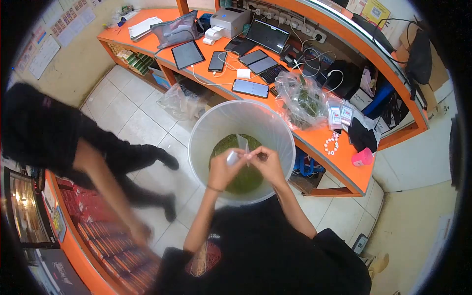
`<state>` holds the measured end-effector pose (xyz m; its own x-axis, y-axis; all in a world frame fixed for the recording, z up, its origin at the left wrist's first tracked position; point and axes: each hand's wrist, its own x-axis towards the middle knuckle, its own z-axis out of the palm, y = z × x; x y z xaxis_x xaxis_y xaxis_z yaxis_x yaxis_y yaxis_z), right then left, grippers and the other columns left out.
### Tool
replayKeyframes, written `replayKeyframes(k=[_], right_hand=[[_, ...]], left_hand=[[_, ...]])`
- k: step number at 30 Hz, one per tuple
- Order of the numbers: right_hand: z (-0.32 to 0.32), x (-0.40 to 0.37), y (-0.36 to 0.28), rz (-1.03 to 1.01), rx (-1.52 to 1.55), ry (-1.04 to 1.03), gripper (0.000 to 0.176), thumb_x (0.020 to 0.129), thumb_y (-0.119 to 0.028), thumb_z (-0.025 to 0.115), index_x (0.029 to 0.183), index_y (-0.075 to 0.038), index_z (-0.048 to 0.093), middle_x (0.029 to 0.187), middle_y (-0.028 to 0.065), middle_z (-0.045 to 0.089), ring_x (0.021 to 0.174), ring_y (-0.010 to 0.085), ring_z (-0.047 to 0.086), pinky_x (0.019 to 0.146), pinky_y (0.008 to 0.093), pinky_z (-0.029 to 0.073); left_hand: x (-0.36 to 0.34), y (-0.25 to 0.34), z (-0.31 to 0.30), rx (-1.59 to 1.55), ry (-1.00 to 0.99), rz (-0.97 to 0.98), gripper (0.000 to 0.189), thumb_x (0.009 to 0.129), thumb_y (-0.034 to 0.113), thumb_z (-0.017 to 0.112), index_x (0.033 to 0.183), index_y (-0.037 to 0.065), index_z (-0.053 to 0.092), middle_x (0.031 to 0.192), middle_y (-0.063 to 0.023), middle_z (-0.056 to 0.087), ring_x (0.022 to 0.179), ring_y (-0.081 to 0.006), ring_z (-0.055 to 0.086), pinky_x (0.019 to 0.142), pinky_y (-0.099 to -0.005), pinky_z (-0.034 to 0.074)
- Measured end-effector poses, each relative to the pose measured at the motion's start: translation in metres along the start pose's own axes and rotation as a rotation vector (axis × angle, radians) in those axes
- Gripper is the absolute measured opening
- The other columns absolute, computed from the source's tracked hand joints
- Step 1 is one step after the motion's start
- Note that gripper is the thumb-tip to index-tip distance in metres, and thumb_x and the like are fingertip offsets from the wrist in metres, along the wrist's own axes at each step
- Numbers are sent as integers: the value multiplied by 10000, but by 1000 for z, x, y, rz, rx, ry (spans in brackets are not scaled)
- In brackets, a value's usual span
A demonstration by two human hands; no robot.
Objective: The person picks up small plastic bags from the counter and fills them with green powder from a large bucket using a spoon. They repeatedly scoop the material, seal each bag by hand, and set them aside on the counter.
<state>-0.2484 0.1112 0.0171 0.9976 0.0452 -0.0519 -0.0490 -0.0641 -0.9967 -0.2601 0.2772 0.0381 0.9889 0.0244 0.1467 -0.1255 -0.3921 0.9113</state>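
Note:
Both of my hands meet over a large translucent tub (pixel 200 132) with green material (pixel 236 184) in its bottom. Between them is a small clear plastic bag (pixel 242 142), its upper end sticking up past my fingers. My left hand (pixel 225 169) is closed, pinching the bag, and a whitish, shiny piece shows at its fingers. The fingers of my right hand (pixel 267 164) are also pinched together at the bag, touching the left fingertips. Whether anything is inside the bag is too small to tell.
An orange counter (pixel 300 135) curves behind the tub, with phones (pixel 250 88), a laptop (pixel 268 36), a printer (pixel 230 20), a plastic bag of green stuff (pixel 302 101) and a pink cup (pixel 362 157). Another person (pixel 59 132) stands at the left, an arm over packed shelves (pixel 115 241).

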Motion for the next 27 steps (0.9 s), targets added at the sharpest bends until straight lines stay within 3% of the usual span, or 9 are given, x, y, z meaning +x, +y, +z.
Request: replayKeyframes(k=[4,6,7,10,12,17,22,25,27], right_hand=[[2,-3,-1,-52,61,-89,179,831,-117,750,770,-34,603,689,-37,563,647,27,470,586,206,378],[2,-8,-17,25,136,-167,166,866,-123,717,797,-39,591,700,-49,574,648,23,488,567,215,389],[2,-9,-20,27,137,-169,166,866,-123,717,797,-39,591,700,-49,574,648,23,488,567,215,389],[4,-8,-18,141,212,-204,148,901,-128,669,842,-26,578,695,-4,590,613,58,524,542,252,415],[17,-8,-2,-260,-308,38,133,917,-124,628,875,-16,563,695,69,598,580,121,559,527,293,434],[19,-7,10,-401,-472,175,109,909,-89,610,879,-6,545,697,112,602,605,167,592,551,318,459],[14,-2,0,-253,-18,-37,85,925,-74,605,953,5,589,767,51,610,688,85,560,624,258,454],[9,-5,-14,-93,105,-114,84,940,-75,599,961,5,612,787,2,597,730,48,525,655,228,432],[7,-7,-19,-55,145,-118,94,947,-86,593,943,5,615,793,-8,597,736,42,520,654,222,423]], left_hand=[[1,-17,3,-115,-163,-160,287,869,310,690,979,47,726,777,-111,704,725,-146,667,675,-319,502],[1,-18,2,-244,-139,-218,212,905,228,680,932,20,712,661,35,595,608,-51,515,520,-247,394],[0,-22,5,-244,-137,-220,212,905,228,680,932,20,712,661,35,595,608,-51,515,520,-247,394],[-3,-19,17,-52,21,46,193,895,205,672,900,14,694,614,-28,593,560,-112,552,507,-311,409],[-8,-11,20,361,139,235,178,874,186,674,867,8,667,648,-125,616,573,-195,613,539,-347,449],[-7,-14,19,235,106,153,204,858,203,697,855,4,651,725,-169,649,620,-228,649,581,-336,485],[-4,5,10,-24,-12,-80,263,877,302,689,917,42,686,736,-142,682,662,-246,682,626,-343,512],[-2,0,6,-84,-62,-16,289,892,339,679,938,55,705,747,-117,697,654,-196,673,632,-316,506],[-2,2,2,-134,-112,-102,250,904,263,696,961,21,713,709,2,632,657,-50,518,574,-239,435]])
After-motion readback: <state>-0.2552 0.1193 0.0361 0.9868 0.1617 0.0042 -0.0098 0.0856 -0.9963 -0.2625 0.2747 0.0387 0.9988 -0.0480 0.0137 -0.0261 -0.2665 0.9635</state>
